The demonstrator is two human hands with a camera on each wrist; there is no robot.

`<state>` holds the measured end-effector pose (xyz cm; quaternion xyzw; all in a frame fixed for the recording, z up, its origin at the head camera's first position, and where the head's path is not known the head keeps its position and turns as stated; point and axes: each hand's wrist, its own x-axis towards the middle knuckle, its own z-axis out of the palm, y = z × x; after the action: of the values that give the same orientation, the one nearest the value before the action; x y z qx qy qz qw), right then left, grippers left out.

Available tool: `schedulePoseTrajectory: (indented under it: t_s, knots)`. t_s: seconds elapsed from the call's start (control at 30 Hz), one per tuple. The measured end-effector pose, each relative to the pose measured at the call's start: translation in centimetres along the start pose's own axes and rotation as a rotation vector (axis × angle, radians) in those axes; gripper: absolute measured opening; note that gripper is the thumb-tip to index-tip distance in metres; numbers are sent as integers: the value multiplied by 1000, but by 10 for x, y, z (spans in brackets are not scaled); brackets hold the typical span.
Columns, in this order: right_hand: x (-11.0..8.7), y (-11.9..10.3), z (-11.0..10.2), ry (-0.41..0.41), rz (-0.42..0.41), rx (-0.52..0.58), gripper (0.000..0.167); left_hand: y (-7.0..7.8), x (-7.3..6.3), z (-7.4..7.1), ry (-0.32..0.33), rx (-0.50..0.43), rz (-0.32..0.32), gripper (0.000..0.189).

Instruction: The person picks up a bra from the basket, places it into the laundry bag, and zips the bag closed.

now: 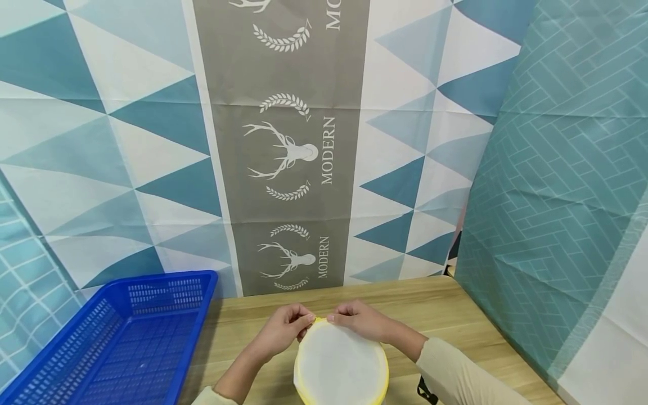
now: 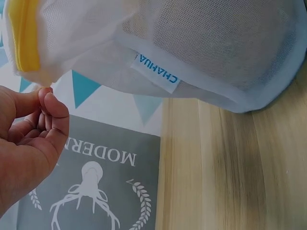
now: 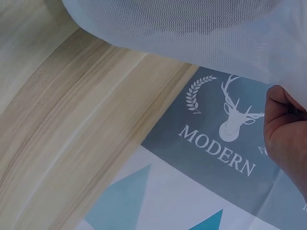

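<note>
A white mesh laundry bag (image 1: 341, 365) with a yellow zipper band round its end is held up close over the table. My left hand (image 1: 280, 331) pinches the yellow edge at the top left between thumb and forefinger. At the same edge, a little to the right, my right hand (image 1: 365, 322) grips the rim with its thumb on the near side. A CHAHUA tag (image 2: 156, 74) sits on the mesh side in the left wrist view. From the right wrist, the bag's mesh side (image 3: 192, 28) hangs above the wood, and my fingers are partly hidden.
On the left of the wooden table (image 1: 243, 326) stands a blue plastic basket (image 1: 162, 275) with slotted walls. A black strap (image 1: 427, 391) lies by the right forearm. Behind the table hangs a patterned cloth (image 1: 283, 191), and a green one (image 1: 552, 197) borders the right side.
</note>
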<state>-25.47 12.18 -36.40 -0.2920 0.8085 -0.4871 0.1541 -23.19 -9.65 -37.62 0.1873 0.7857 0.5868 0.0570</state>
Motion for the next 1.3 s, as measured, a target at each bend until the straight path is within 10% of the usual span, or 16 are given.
schedulePoseTrajectory:
  t_s: [1.3]
  knots:
    - [4,-11,3,-26,21,10,30,10,0,4,-2,37,-1,23]
